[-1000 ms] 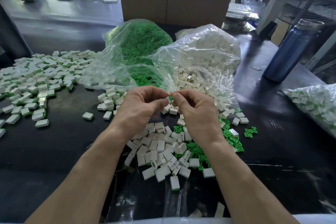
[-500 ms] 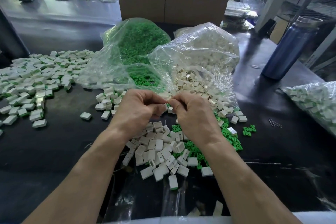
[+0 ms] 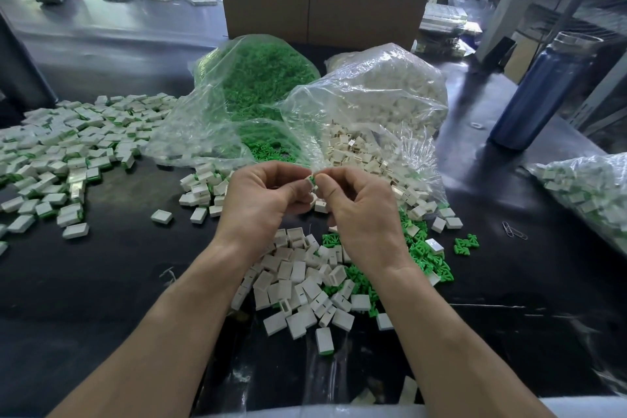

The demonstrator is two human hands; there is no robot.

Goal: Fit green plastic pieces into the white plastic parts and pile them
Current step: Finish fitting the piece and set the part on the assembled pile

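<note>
Together, the left hand (image 3: 261, 197) and right hand (image 3: 359, 207) pinch one white part (image 3: 311, 181) with green showing, above the table (image 3: 101, 282).

Two bare forearms in view, left hand (image 3: 261, 200) and right hand (image 3: 364, 214) both uncovered: no gloves, rings, watch or wristbands. No sleeves visible up to the frame's bottom edge. Nails short and plain. Strip of pale light-blue cloth (image 3: 576, 409) along the bottom edge, probably the person's clothing.
</note>
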